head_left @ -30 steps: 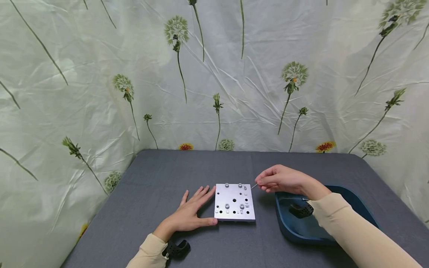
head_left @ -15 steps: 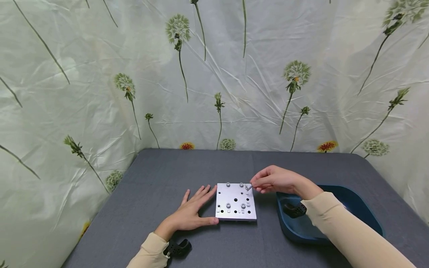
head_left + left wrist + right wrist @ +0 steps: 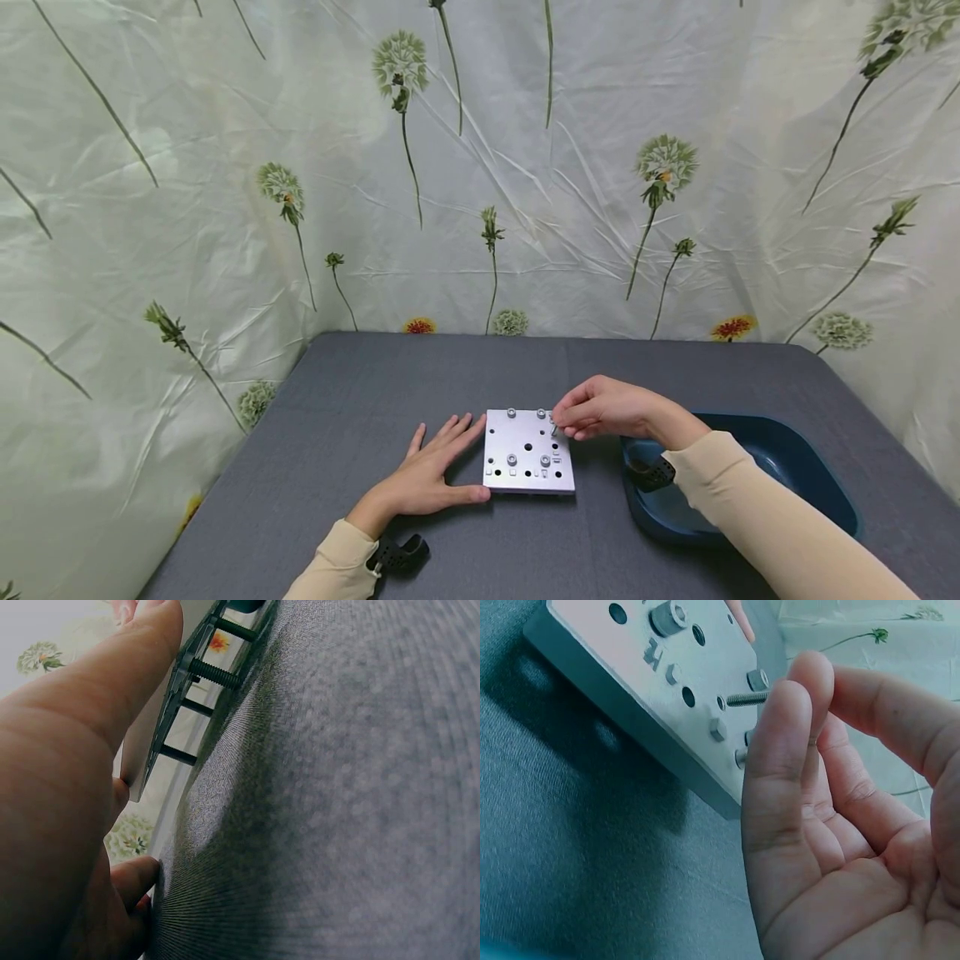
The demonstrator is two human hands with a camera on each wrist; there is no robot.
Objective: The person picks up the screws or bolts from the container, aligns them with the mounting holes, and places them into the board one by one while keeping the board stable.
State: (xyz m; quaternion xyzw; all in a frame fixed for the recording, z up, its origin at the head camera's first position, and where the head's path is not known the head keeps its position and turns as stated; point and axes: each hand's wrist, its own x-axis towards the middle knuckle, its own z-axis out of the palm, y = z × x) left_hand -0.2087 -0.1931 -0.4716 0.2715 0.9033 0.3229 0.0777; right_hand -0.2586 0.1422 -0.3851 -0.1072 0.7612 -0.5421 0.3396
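A silver metal plate (image 3: 517, 450) with several round holes and socket head screws lies in the middle of the table. My left hand (image 3: 427, 477) is spread flat beside it, fingertip and thumb at its left edge. Between thumb and forefinger my right hand (image 3: 611, 410) pinches a thin threaded screw (image 3: 746, 699); its head is hidden by the fingers. In the right wrist view the screw's tip points at a small hole (image 3: 721, 703) in the plate, right at its mouth. Threaded screw ends (image 3: 215, 673) stick out below the plate in the left wrist view.
A dark blue tray (image 3: 817, 471) stands to the right, beneath the right forearm. Grey cloth covers the table (image 3: 420, 375). A white curtain (image 3: 337, 167) with a dandelion print hangs behind it.
My right hand has moved left from beside the plate to over its upper right part. The screw it pinches has swung from slanted to more upright. The left hand has stayed in place.
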